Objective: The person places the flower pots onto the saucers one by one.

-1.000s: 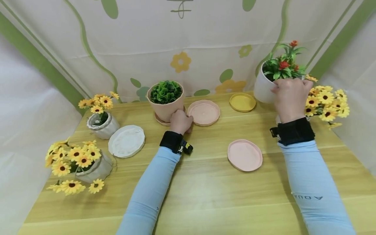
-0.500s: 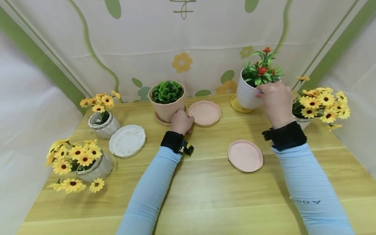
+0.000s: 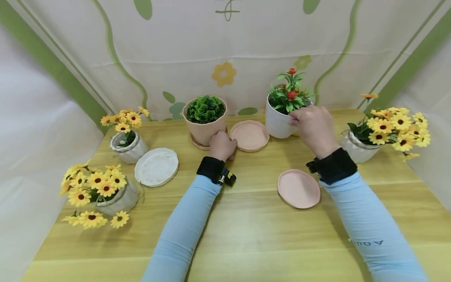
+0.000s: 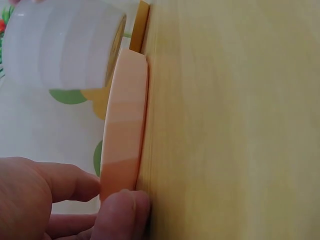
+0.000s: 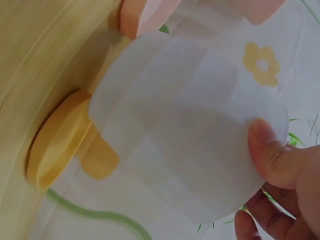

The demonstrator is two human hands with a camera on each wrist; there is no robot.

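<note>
My right hand (image 3: pixel 313 127) pinches the rim of a white flowerpot (image 3: pixel 280 122), thumb outside, fingers reaching over the edge. Red flowers and green leaves fill this pot. In the right wrist view the flowerpot (image 5: pixel 190 125) hangs clear of the table, beside a yellow saucer (image 5: pixel 57 142). In the head view the pot hides most of that saucer. My left hand (image 3: pixel 222 145) pinches the near left edge of a peach saucer (image 3: pixel 250 136), as the left wrist view shows at the saucer's rim (image 4: pixel 125 120). Left of that hand, a peach pot (image 3: pixel 204 131) with a green plant stands on another saucer.
Two white pots of yellow flowers, one upright (image 3: pixel 130 149) and one leaning (image 3: pixel 121 201), stand at the left near a white saucer (image 3: pixel 156 167). A pink saucer (image 3: pixel 298 189) lies right of centre. Another white pot (image 3: pixel 360 149) of yellow flowers stands at the right.
My right hand has carried the white flowerpot leftward and lower, from beside the right-hand yellow flowers, past the yellow saucer, to near the peach saucer. My left hand has stayed at the saucer.
</note>
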